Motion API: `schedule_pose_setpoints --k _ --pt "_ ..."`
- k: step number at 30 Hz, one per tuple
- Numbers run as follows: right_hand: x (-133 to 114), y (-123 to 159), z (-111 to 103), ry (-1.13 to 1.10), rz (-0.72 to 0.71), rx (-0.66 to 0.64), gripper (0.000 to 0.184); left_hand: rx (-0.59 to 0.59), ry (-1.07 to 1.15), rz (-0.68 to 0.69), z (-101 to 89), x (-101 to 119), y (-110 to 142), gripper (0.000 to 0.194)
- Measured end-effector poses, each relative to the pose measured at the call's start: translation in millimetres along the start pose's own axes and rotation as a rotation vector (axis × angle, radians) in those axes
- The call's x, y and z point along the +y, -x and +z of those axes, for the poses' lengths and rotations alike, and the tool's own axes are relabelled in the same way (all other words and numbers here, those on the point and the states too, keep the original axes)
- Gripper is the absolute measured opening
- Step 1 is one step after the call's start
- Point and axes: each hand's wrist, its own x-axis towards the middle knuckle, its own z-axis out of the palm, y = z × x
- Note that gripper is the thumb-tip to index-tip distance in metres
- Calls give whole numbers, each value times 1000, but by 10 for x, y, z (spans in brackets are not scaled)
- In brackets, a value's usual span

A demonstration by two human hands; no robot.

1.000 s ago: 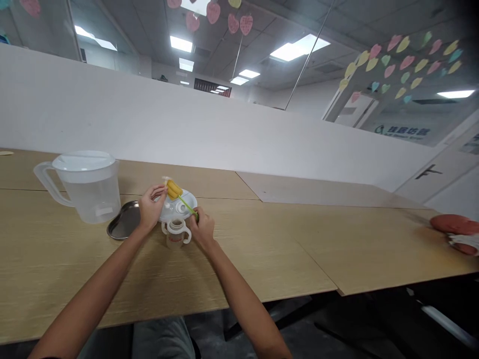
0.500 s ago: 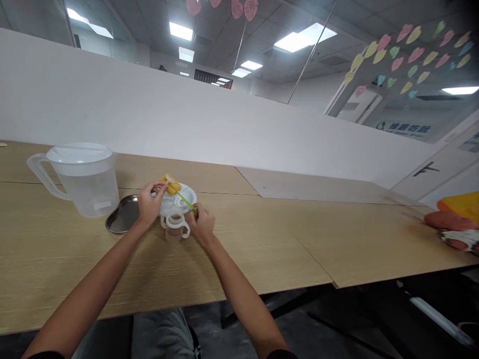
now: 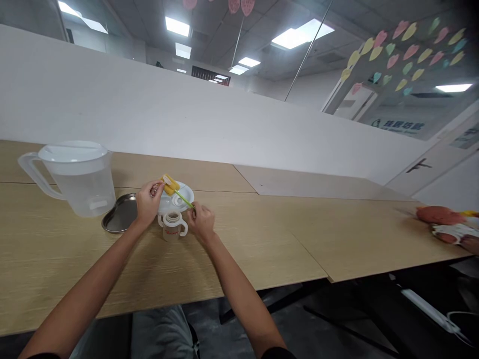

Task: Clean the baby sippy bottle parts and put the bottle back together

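A bottle brush with a yellow sponge head (image 3: 171,186) and a thin green handle (image 3: 183,198) is held up over a white plate (image 3: 190,193). My right hand (image 3: 202,221) is closed around the handle's lower end. At the sponge head, my left hand (image 3: 147,202) pinches the brush's tip, where a whitish bit shows; its exact form is too small to tell. Just below the brush stands an uncapped clear baby bottle (image 3: 172,231) with two white side handles, upright on the table. A white ring-shaped part (image 3: 177,200) and a clear piece lie on the plate.
To the left, a lidded clear pitcher (image 3: 80,182) stands behind a kidney-shaped metal tray (image 3: 121,217). A white partition (image 3: 187,124) runs along the table's back. Reddish and white items (image 3: 441,217) lie at the far right end. The table's front edge is close to me.
The camera view has shifted slightly. Both hands keep their hold on the brush, and its sponge head has turned a little. The bottle stays in place on the table.
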Motion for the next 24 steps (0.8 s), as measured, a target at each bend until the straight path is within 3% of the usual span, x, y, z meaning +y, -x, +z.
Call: schedule_pose_setpoints --k 5,13,24 --pt "-6 -5 0 13 -2 -2 12 25 -59 68 -14 -25 -1 30" --pt "10 -11 9 -14 11 -38 15 -49 -69 7 -3 -53 40 36" --pt "22 -11 14 -10 22 -58 19 10 -88 78 -10 -65 24 20"
